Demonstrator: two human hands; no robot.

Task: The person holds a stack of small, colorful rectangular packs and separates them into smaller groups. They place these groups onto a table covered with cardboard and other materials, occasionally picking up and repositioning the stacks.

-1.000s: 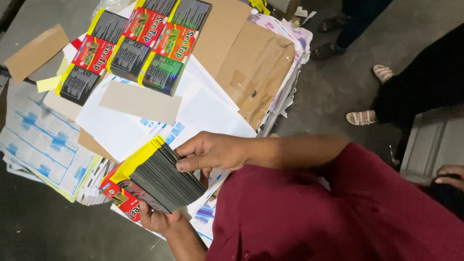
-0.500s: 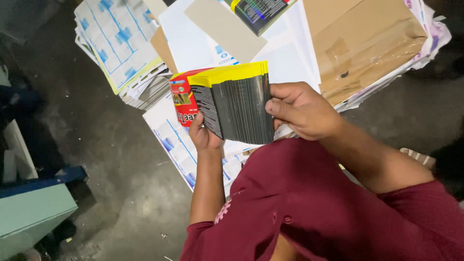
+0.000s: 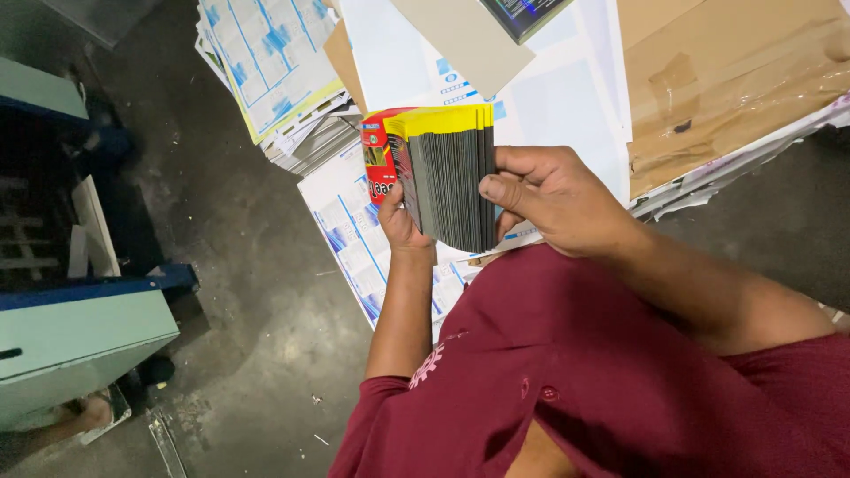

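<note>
2 heaps of printed sheets (image 3: 266, 62) and brown cardboard (image 3: 726, 80) lie on the grey floor (image 3: 239, 292). Above them, the right hand (image 3: 553, 199) and left hand (image 3: 398, 221) are both closed around an upright stack of printed cards (image 3: 447, 177), held at chest height.

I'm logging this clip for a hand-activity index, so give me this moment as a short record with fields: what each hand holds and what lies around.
left hand: grips the near side of a thick stack of printed cards, held on edge
right hand: clasps the stack's far side, thumb on the card edges
stack: yellow top edges, red printed front, grey-black sides
below: white printed sheets on a grey floor
upper right: brown cardboard
left edge: pale green and blue cabinet
clothing: maroon shirt
</note>
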